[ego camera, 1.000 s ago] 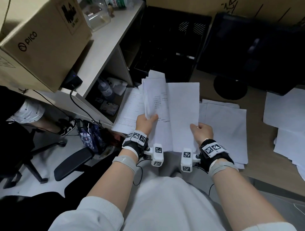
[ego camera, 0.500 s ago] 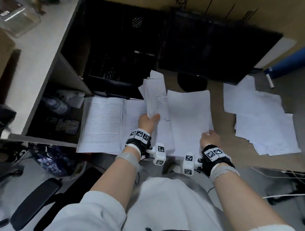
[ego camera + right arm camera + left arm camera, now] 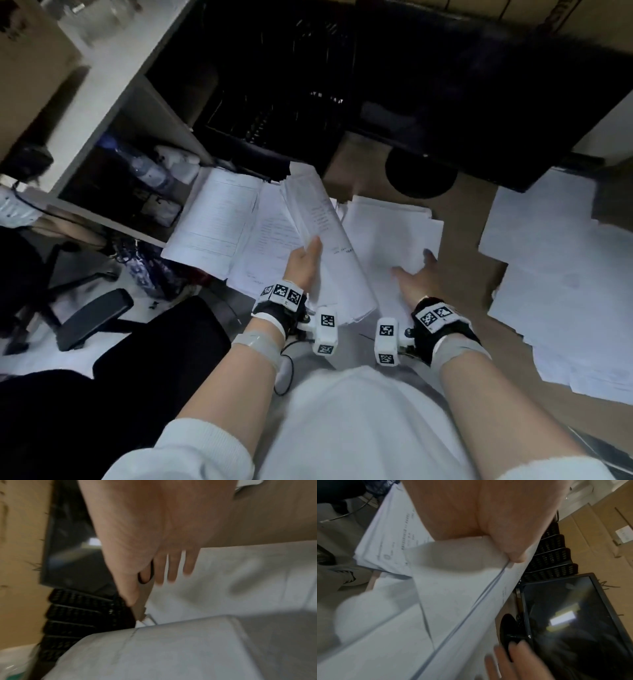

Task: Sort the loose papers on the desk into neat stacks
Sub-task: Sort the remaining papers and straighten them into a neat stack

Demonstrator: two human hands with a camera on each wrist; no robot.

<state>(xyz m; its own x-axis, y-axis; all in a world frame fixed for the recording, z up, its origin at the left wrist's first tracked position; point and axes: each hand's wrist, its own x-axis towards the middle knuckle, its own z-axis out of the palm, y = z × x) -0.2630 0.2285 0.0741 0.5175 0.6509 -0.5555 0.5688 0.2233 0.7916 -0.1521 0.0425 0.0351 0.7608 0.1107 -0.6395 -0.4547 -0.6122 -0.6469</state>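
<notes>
My left hand [image 3: 306, 261] grips a thick, slightly curled bundle of printed papers [image 3: 320, 236], raised above the desk; its thumb [image 3: 513, 547] presses on the top sheet of that bundle [image 3: 453, 601]. To the right, my right hand [image 3: 412, 274] lies open, fingers spread and straight [image 3: 171, 568], on a rough stack of blank white sheets [image 3: 387, 229] in the middle of the desk. Printed sheets [image 3: 219, 219] lie flat left of the bundle, partly hanging over the desk edge. More loose white papers [image 3: 555, 274] are spread at the right.
A dark monitor [image 3: 479, 102] on a round black base [image 3: 421, 174] stands behind the papers. Black mesh trays [image 3: 274, 102] sit at the back left. A grey shelf unit [image 3: 113, 113] holds bottles at the left, and a chair armrest [image 3: 92, 318] is below it.
My right hand has let go of the blank sheet it held up; the sheet now lies on the middle stack under the open hand. The left hand still holds its bundle.
</notes>
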